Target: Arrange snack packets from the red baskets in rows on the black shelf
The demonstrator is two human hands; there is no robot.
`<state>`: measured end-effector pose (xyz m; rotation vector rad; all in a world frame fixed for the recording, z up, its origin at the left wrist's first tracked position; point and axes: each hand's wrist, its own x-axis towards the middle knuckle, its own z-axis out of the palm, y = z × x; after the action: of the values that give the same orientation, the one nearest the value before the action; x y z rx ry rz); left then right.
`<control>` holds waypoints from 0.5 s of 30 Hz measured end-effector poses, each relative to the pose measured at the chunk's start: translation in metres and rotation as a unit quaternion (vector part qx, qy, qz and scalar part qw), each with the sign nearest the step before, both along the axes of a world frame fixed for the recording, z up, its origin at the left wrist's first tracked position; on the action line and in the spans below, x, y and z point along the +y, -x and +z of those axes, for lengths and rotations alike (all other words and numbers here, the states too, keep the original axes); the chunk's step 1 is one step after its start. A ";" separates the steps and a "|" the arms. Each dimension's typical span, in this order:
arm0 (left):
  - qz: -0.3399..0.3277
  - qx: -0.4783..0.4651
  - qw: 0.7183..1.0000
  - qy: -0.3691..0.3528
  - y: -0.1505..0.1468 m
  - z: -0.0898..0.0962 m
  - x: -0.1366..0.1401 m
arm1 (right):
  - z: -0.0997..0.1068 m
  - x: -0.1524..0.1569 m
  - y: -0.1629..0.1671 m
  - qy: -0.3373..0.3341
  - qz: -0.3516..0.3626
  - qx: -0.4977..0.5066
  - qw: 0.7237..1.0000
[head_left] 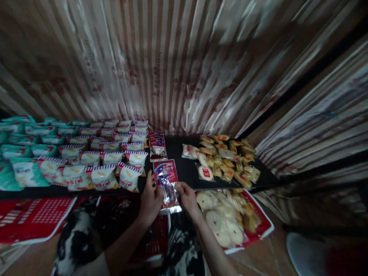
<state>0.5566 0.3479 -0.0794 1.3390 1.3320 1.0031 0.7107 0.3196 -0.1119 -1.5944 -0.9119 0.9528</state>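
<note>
A red and purple foil snack packet (166, 172) lies flat at the front edge of the black shelf, its silvery lower end over the edge. My left hand (151, 199) grips its left side, thumb near the lower part and forefinger stretched along the edge. On the opposite side my right hand (186, 196) pinches the packet's lower right edge, its fingers curled. Just behind lies a second packet of the same look (157, 145). To the left of my left hand stands a white snack bag (130, 177) with a blue and red striped top.
Rows of white bags and teal bags (27, 171) fill the shelf's left part. Small yellow-wrapped snacks (227, 159) are piled at right. Below the shelf sit a red basket (40, 216) and a red-rimmed tray (268, 226) of round pastries. Striped plastic sheeting (172, 65) hangs behind.
</note>
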 end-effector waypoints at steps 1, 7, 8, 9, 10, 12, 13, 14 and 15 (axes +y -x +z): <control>0.001 0.004 1.000 -0.007 -0.001 -0.005 0.000 | -0.001 0.007 0.000 0.001 -0.006 -0.021 1.000; 0.004 0.096 0.993 -0.063 -0.010 -0.024 0.013 | -0.005 0.046 0.003 0.009 -0.033 -0.108 0.994; 0.006 0.110 0.991 -0.070 -0.012 -0.025 0.016 | -0.006 0.051 0.003 0.012 -0.037 -0.116 0.993; 0.011 0.120 0.990 -0.073 -0.013 -0.026 0.019 | -0.007 0.055 0.003 0.015 -0.038 -0.122 0.992; 0.019 0.126 0.989 -0.074 -0.014 -0.026 0.022 | -0.008 0.058 0.003 0.018 -0.039 -0.129 0.991; 0.036 0.129 0.988 -0.072 -0.016 -0.027 0.026 | -0.010 0.061 0.003 0.022 -0.036 -0.140 0.989; 0.040 0.127 0.988 -0.075 -0.017 -0.027 0.027 | -0.011 0.062 0.003 0.023 -0.033 -0.143 0.989; 0.041 0.123 0.988 -0.081 -0.018 -0.026 0.028 | -0.011 0.062 0.003 0.021 -0.033 -0.147 0.988; 0.038 0.117 0.989 -0.087 -0.019 -0.025 0.028 | -0.012 0.061 0.004 0.016 -0.036 -0.151 0.988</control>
<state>0.5756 0.3760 -0.1047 1.5867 1.5077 1.0586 0.7069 0.3808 -0.1236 -1.8185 -1.0406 0.6870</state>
